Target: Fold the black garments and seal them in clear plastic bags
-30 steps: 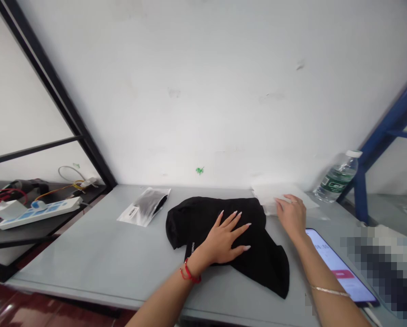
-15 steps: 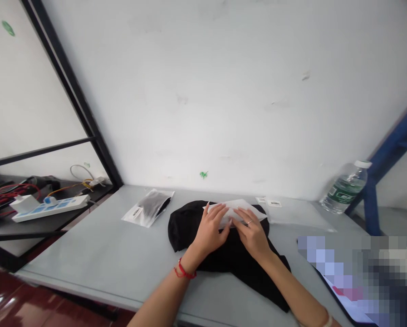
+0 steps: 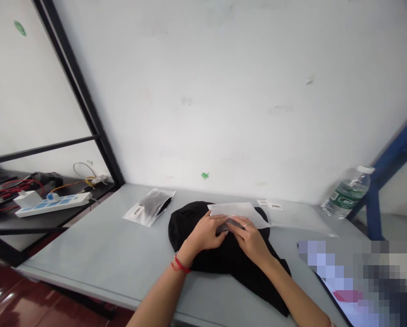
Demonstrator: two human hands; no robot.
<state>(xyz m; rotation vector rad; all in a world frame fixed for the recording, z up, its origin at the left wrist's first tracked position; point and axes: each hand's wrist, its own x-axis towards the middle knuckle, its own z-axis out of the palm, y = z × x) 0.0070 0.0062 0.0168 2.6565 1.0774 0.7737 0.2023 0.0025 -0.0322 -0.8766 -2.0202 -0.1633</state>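
A black cloth item lies spread on the grey table. On top of it is a whitish translucent sheet or bag, with both hands at its near edge. My left hand, below a red bracelet, has its fingers bent and pressed together on the left part of that edge. My right hand, with a ring, pinches the same edge just to the right. The fingertips of the two hands nearly meet, and they partly hide the sheet's lower edge.
A clear bag with dark contents lies at the back left. Flat translucent bags with labels lie to the right, beside a water bottle. A blurred-out device is at the right front. A power strip sits on the left shelf.
The fingers have moved down to the near edge of the whitish sheet, and more of its surface shows flat beyond them. The view has shifted slightly.
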